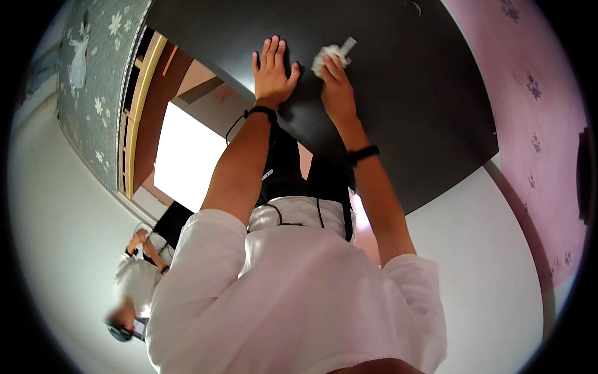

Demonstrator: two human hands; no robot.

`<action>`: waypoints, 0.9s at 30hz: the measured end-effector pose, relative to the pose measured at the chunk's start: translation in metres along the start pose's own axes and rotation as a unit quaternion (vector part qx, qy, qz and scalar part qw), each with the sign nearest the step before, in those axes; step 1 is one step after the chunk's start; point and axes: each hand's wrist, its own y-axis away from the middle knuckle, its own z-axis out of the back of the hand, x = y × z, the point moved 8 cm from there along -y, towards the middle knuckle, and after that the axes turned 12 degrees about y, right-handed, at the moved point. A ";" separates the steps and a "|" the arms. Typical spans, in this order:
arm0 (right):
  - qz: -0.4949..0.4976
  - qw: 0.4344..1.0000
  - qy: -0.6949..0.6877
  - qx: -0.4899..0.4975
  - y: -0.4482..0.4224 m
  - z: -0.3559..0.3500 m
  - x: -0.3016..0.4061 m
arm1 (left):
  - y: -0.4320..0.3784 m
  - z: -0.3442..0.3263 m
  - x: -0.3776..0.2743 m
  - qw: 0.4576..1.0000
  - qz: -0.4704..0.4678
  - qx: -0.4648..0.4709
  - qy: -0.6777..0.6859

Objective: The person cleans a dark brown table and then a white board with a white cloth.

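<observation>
A dark tabletop spreads out in front of me. My left hand rests palm down on it near the edge, fingers apart and holding nothing. To its right, my right hand grips a crumpled whitish cloth against the surface. One light strip of the cloth sticks out past my fingertips. Part of the cloth is hidden under the fingers. Each wrist wears a black band, and a thin cord hangs from the left one.
Patterned purple wallpaper borders the table on the right. A grey flowered cover with a white plastic bag lies at the left, above a wooden frame. A bright white panel stands below. Another person is at lower left.
</observation>
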 end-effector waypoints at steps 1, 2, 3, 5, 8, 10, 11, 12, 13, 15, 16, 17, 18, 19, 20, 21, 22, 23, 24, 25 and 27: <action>0.025 0.999 -0.015 -0.014 -0.016 -0.002 0.006 | -0.001 0.000 -0.005 1.000 -0.018 -0.018 0.007; 0.050 0.998 -0.029 -0.031 -0.028 -0.004 0.011 | -0.005 0.004 -0.005 0.998 -0.039 -0.038 0.014; 0.052 0.998 -0.028 -0.035 -0.028 -0.002 0.013 | -0.005 0.005 -0.004 0.998 -0.043 -0.042 0.003; 0.039 0.999 -0.006 0.000 -0.027 -0.006 0.014 | 0.001 0.006 0.003 0.998 -0.042 -0.051 0.004; 0.059 0.998 0.018 0.015 -0.005 0.009 -0.002 | 0.009 0.014 0.013 0.998 -0.025 -0.065 0.000; 0.047 0.995 0.086 0.018 0.024 0.030 -0.035 | 0.007 0.008 0.006 0.996 -0.026 -0.011 0.080; 0.039 0.989 0.138 0.023 0.040 0.039 -0.065 | 0.003 0.004 -0.001 0.995 -0.029 0.002 0.094; -0.035 0.997 0.069 0.027 0.057 0.054 -0.089 | 0.011 0.005 -0.001 0.996 -0.021 -0.006 0.089; -0.040 0.991 0.130 -0.002 0.068 0.073 -0.106 | 0.015 0.004 0.000 0.997 -0.017 0.001 0.071; -0.087 0.982 0.149 -0.083 0.106 0.112 -0.158 | 0.027 0.000 -0.002 0.998 -0.008 0.002 0.055; -0.117 0.973 0.163 -0.110 0.127 0.128 -0.181 | 0.038 -0.001 -0.004 0.998 -0.006 -0.003 0.056; -0.157 0.961 0.193 -0.119 0.150 0.145 -0.202 | 0.051 -0.003 -0.006 0.998 0.005 -0.013 0.061; -0.183 0.957 0.212 -0.075 0.175 0.156 -0.233 | 0.063 -0.007 -0.012 0.997 0.013 -0.024 0.069; -0.210 0.950 0.230 -0.033 0.199 0.165 -0.257 | 0.075 -0.010 -0.016 0.996 0.003 -0.036 0.076; -0.249 0.935 0.253 -0.027 0.220 0.174 -0.265 | 0.089 -0.011 -0.016 0.996 0.002 -0.043 0.077; -0.287 0.917 0.275 -0.025 0.236 0.183 -0.273 | 0.099 -0.013 -0.017 0.996 0.005 -0.035 0.086; -0.283 0.918 0.274 -0.039 0.245 0.191 -0.279 | 0.105 -0.013 -0.018 0.995 0.004 -0.029 0.093; -0.316 0.914 0.254 -0.014 0.255 0.195 -0.279 | 0.118 -0.014 -0.021 0.996 -0.001 -0.006 0.084; -0.347 0.908 0.233 0.011 0.260 0.191 -0.279 | 0.125 -0.010 -0.020 0.997 -0.003 -0.012 0.080; -0.304 0.933 0.195 0.001 0.253 0.189 -0.270 | 0.130 -0.009 -0.020 0.997 -0.013 0.000 0.079; -0.329 0.922 0.204 0.018 0.253 0.182 -0.270 | 0.144 -0.011 -0.029 0.995 -0.014 0.052 0.084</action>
